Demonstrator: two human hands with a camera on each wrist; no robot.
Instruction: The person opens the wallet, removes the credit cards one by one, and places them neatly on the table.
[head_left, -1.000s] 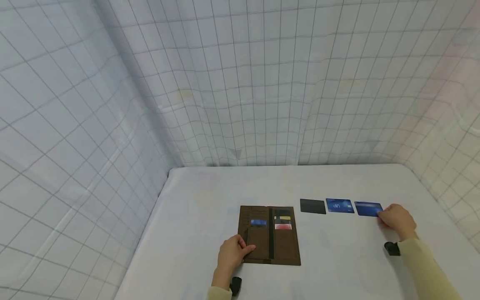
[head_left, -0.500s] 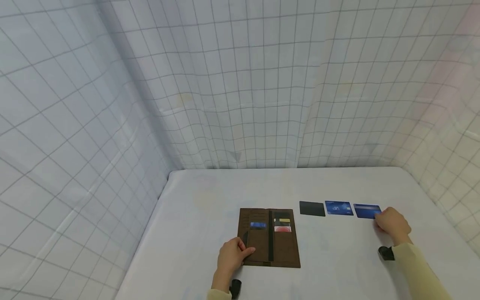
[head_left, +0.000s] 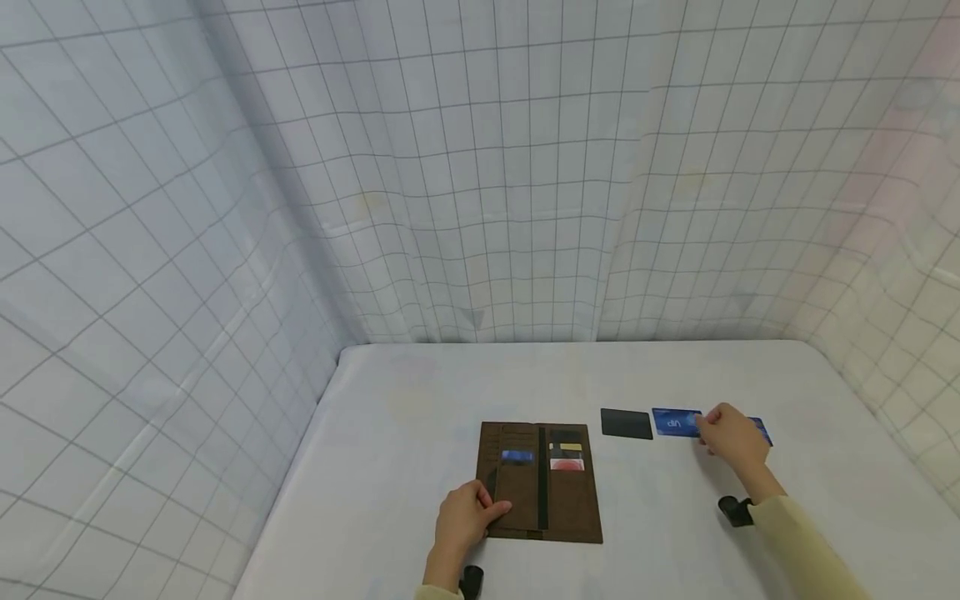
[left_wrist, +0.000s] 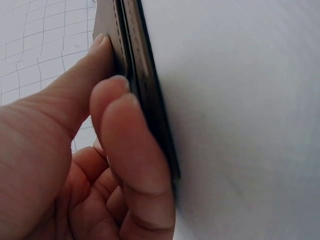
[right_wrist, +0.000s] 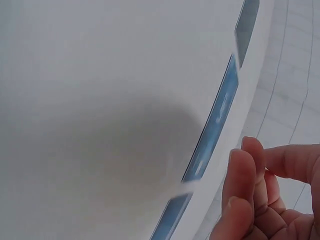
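An unfolded brown wallet (head_left: 573,510) lies on the white table, with several cards in its slots. My left hand (head_left: 462,515) pinches its lower left edge; in the left wrist view, the thumb lies over the wallet's edge (left_wrist: 120,42). To the wallet's right, a black card (head_left: 627,423), a blue VIP card (head_left: 670,422) and another blue card (head_left: 762,429) form a row. Hovering over the two blue cards, my right hand (head_left: 733,439) has relaxed, bent fingers and holds nothing. The right wrist view shows its fingers (right_wrist: 240,180) apart from the VIP card (right_wrist: 216,120).
White gridded curtains (head_left: 487,183) surround the table (head_left: 397,450) at the back and both sides. A black wrist device (head_left: 735,511) sits on the right arm, and another one (head_left: 472,581) on the left.
My right hand has left the rightmost blue card and moved left to the right end of the VIP card. The left hand stays on the wallet. The view has tilted slightly up.
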